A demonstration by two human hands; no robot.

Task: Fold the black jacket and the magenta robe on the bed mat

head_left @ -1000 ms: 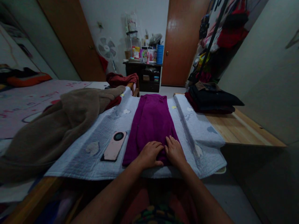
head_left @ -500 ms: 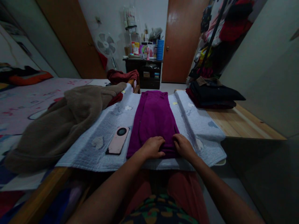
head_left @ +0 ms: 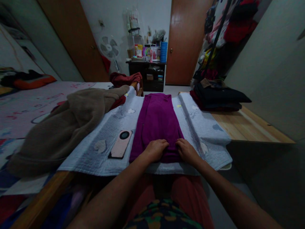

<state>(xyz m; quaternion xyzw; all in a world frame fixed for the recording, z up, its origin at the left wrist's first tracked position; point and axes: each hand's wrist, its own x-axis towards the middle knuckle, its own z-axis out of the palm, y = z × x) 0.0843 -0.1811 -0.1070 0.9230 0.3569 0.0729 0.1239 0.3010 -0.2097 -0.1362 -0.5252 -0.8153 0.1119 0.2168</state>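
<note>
A purple garment (head_left: 158, 117) lies folded lengthwise in a long strip on the pale quilted cloth (head_left: 95, 159). My left hand (head_left: 157, 149) is closed on its near part, fingers bent together into the fabric. At the garment's near right edge, my right hand (head_left: 186, 151) pinches the cloth between thumb and fingers. Both hands are a short way apart, with purple fabric between them. A pink phone (head_left: 121, 144) with a round dark camera ring lies left of the garment, touching neither hand.
A brown fleece garment (head_left: 81, 111) spreads over the left side beside a bed (head_left: 35, 98). Folded dark clothes (head_left: 221, 95) are stacked on a wooden board (head_left: 252, 127) at right. Farther back stand a fan (head_left: 109, 47) and a dark shelf (head_left: 135, 70).
My left thumb has drawn in toward the fingers, and my right fingers have closed more on the garment's edge. The garment has barely moved.
</note>
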